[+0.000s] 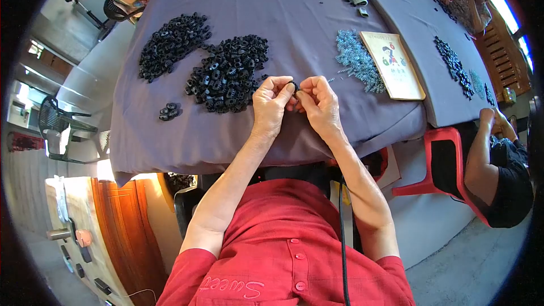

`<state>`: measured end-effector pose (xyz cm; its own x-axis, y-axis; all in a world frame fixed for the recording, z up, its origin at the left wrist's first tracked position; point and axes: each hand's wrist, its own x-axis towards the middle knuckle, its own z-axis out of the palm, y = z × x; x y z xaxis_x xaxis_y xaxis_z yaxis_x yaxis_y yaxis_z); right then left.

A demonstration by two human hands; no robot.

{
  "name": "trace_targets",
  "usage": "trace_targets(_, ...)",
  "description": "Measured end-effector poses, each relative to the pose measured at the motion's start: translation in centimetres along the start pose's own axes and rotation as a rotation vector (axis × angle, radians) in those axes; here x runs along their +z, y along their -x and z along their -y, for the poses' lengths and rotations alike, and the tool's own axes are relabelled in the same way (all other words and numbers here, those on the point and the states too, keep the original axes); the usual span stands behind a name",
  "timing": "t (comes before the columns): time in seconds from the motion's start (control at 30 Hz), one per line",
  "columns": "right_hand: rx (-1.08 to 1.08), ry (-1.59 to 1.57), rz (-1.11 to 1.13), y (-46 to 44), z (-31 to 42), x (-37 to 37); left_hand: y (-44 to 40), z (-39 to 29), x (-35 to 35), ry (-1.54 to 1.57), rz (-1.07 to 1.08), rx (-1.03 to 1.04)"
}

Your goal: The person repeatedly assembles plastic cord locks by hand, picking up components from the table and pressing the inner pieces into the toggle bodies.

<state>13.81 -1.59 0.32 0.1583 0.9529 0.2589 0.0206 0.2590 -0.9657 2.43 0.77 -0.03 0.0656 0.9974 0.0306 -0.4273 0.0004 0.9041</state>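
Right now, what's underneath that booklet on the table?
Grey cloth shows around the booklet, and pale blue coils crowd its left edge. Whatever lies directly beneath is covered, so I can't tell whether coils continue under it.

Window: glared white past the right table's outer edge
Bright patch: burned out by the main table's near left corner
Black pieces: caught small glints
Lens: bent margins, blackened corners
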Motion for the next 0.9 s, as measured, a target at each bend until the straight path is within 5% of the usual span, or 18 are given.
trace_targets(0.5,0.019,0.195,0.219,0.2,1.1,-1.5,-0.1,-1.4,-1.0,-0.001,0.187,-0.151)
trace_targets(0.73,-0.199,0.283,0.177,-0.1,1.3,-1.7,0.1,-2.6,-1.2,0.371,0.368,-0.45)
trace_targets(0.9,-0.161,0.203,0.171,0.0,1.7,-1.2,0.1,-1.4,-1.7,0.482,0.352,-0.41)
